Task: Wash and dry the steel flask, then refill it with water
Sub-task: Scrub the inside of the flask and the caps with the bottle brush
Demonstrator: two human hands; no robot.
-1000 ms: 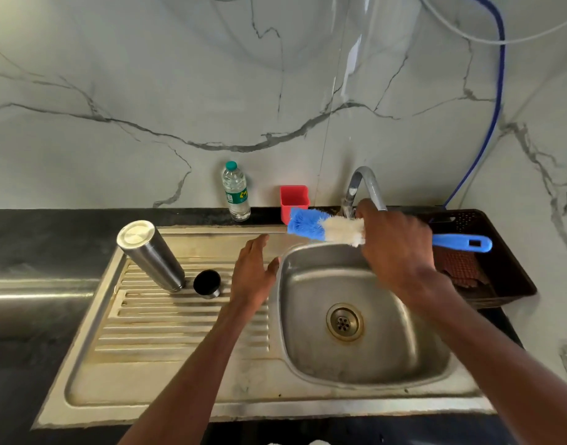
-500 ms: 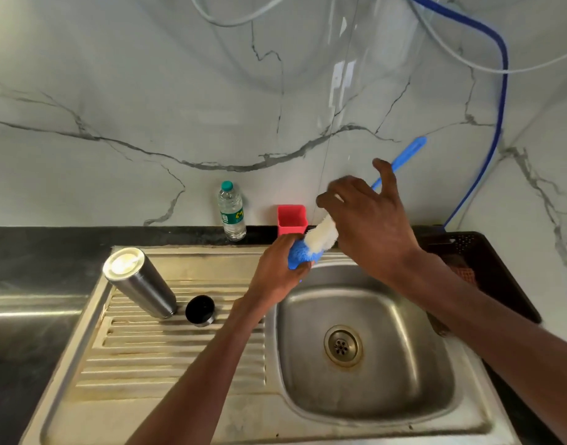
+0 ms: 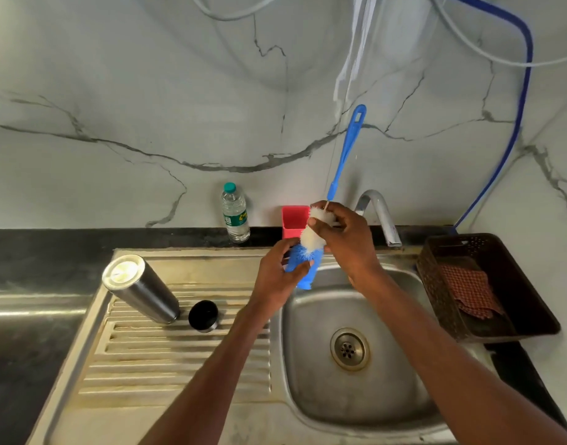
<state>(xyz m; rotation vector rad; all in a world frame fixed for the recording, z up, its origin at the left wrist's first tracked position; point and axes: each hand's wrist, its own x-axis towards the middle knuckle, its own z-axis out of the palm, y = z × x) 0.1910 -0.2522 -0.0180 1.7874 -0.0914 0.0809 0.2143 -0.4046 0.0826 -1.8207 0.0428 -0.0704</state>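
Brush handle [image 3: 345,152] now steeper; flask [image 3: 140,289], cap [image 3: 203,315] beside.

Clear plastic water bottle [image 3: 234,213] and red square plastic cup [image 3: 294,220] by the far wall; dark perforated plastic basket [image 3: 436,284] right, holding a checked cloth [image 3: 468,290].

Both bare forearms reach in from the bottom edge and meet above the back rim of the sink. Left hand [image 3: 280,271] is raised, fingers curled round the blue bristle end of the bottle brush [image 3: 311,252]. Right hand [image 3: 346,242] sits just above and right of it, fingers and thumb wrapped round the white bristles, wrist bent downward.
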